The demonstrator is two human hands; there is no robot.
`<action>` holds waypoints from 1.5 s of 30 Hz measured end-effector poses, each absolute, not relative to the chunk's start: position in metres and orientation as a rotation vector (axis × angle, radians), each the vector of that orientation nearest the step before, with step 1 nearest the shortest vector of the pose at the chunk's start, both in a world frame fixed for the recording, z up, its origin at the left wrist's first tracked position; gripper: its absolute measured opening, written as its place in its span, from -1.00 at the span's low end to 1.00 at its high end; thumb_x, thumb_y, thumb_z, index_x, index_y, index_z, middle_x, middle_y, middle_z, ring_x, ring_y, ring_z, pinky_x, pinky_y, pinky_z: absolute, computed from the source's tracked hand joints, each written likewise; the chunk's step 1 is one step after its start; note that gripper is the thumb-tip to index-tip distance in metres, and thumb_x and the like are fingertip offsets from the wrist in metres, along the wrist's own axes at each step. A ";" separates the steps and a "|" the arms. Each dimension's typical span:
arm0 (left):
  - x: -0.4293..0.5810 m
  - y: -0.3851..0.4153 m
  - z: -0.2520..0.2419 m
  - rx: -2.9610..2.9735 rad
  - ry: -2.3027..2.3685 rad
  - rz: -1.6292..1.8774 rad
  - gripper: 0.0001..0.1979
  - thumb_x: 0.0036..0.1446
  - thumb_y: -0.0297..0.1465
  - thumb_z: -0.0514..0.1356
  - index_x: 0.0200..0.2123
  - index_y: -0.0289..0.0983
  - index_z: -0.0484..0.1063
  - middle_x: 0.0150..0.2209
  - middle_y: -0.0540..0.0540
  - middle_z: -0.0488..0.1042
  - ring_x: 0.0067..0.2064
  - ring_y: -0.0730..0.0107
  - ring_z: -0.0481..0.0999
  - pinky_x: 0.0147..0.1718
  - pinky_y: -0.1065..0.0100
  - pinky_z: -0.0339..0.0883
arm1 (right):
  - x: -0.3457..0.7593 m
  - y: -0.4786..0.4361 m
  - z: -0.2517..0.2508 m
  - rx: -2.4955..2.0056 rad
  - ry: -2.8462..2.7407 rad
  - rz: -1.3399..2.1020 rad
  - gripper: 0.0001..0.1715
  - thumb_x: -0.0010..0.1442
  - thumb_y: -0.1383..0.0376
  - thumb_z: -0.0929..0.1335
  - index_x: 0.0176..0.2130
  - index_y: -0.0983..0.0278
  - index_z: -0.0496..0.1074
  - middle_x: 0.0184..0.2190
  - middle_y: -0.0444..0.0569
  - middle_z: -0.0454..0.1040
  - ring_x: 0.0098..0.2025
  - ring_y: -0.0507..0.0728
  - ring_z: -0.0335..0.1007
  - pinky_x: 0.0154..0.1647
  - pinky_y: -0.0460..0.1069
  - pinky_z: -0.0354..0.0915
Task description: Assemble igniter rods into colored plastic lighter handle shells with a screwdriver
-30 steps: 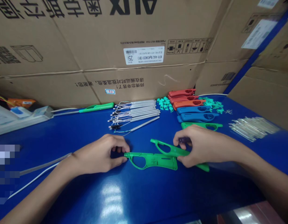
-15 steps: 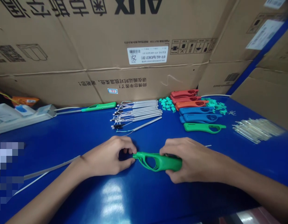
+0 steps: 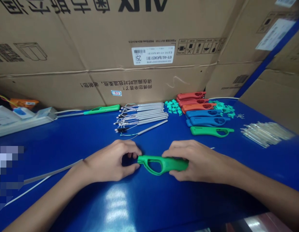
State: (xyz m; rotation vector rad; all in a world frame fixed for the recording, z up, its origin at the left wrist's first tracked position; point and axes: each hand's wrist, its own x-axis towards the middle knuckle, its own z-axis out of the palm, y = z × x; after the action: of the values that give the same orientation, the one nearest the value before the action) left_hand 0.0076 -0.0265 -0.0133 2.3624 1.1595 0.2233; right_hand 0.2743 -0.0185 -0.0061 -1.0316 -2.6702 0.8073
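Note:
Over the blue table, a green lighter casing (image 3: 172, 163) lies sideways between my two hands, its oval trigger loop facing me. My right hand (image 3: 191, 159) wraps round the wide handle end, hiding that end under the palm. At the narrow nozzle end, the thumb and forefinger of my left hand (image 3: 121, 161) close on the tip. Straight behind sit metal lighter tubes (image 3: 151, 114) with thin wires, one of them (image 3: 153, 127) lying apart at an angle. Another green casing (image 3: 209, 131) rests beyond my right hand.
Red casings (image 3: 191, 95), blue casings (image 3: 208, 121) and small teal pieces (image 3: 173, 107) line the back. Clear slim tubes (image 3: 266, 133) are piled at right. A green lighter (image 3: 102, 109) and a power strip (image 3: 25, 124) lie at left. A cardboard box (image 3: 103, 58) walls off the rear.
The green casing has rolled slightly and risen a little in view. Its loop, earlier showing two offset outlines, now looks more like one ring. Both hands keep their hold.

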 end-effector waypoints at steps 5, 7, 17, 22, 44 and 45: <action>0.007 -0.026 -0.011 2.371 1.158 0.207 -0.83 0.08 -0.38 0.22 -0.22 -0.20 0.52 -0.23 -0.04 0.53 -0.23 0.34 0.49 -0.21 0.33 0.36 | 0.275 -0.018 -0.007 -1.009 -2.679 0.806 -0.74 0.07 0.32 0.39 -0.18 0.20 0.54 -0.31 -0.11 0.45 -0.30 0.05 0.37 -0.31 -0.07 0.19; 0.007 -0.026 -0.010 2.380 1.175 0.189 -0.82 0.07 -0.37 0.23 -0.21 -0.21 0.53 -0.24 -0.04 0.53 -0.23 0.33 0.49 -0.20 0.32 0.37 | 0.276 -0.018 -0.008 -0.997 -2.695 0.802 -0.76 0.09 0.32 0.38 -0.19 0.19 0.55 -0.30 -0.12 0.44 -0.31 0.04 0.37 -0.31 -0.08 0.19; 0.006 -0.024 -0.014 2.381 1.171 0.189 -0.87 0.12 -0.36 0.19 -0.26 -0.21 0.51 -0.27 -0.03 0.52 -0.27 0.36 0.49 -0.26 0.33 0.35 | 0.274 -0.018 -0.007 -0.955 -2.698 0.798 -0.78 0.09 0.34 0.38 -0.21 0.19 0.56 -0.27 -0.13 0.44 -0.32 0.01 0.37 -0.32 -0.10 0.18; 0.005 -0.025 -0.015 2.385 1.175 0.202 -0.86 0.12 -0.36 0.19 -0.26 -0.22 0.51 -0.28 -0.03 0.51 -0.28 0.37 0.48 -0.29 0.34 0.35 | 0.276 -0.018 -0.007 -0.927 -2.678 0.813 -0.74 0.10 0.34 0.39 -0.17 0.18 0.56 -0.25 -0.12 0.46 -0.30 0.01 0.39 -0.29 -0.10 0.20; 0.005 -0.019 -0.017 2.179 1.166 0.232 -0.84 0.06 -0.31 0.31 -0.51 -0.24 0.52 -0.40 -0.03 0.52 -0.34 0.37 0.49 -0.37 0.37 0.32 | 0.278 -0.010 -0.011 -0.888 -2.799 0.786 -0.73 0.22 0.24 0.40 -0.07 0.21 0.54 -0.15 0.00 0.48 -0.13 0.11 0.41 -0.15 -0.03 0.27; 0.005 -0.019 -0.018 2.166 1.174 0.225 -0.83 0.05 -0.30 0.33 -0.52 -0.24 0.52 -0.40 -0.03 0.51 -0.35 0.37 0.48 -0.37 0.37 0.32 | 0.278 -0.010 -0.012 -0.895 -2.807 0.769 -0.73 0.22 0.25 0.40 -0.06 0.21 0.53 -0.15 0.00 0.48 -0.13 0.12 0.41 -0.15 -0.02 0.27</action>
State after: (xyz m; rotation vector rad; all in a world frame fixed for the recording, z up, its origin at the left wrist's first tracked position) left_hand 0.0055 -0.0187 -0.0175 2.1656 1.1742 0.2253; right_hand 0.2782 -0.0101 -0.0122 -0.8946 -2.8073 0.7686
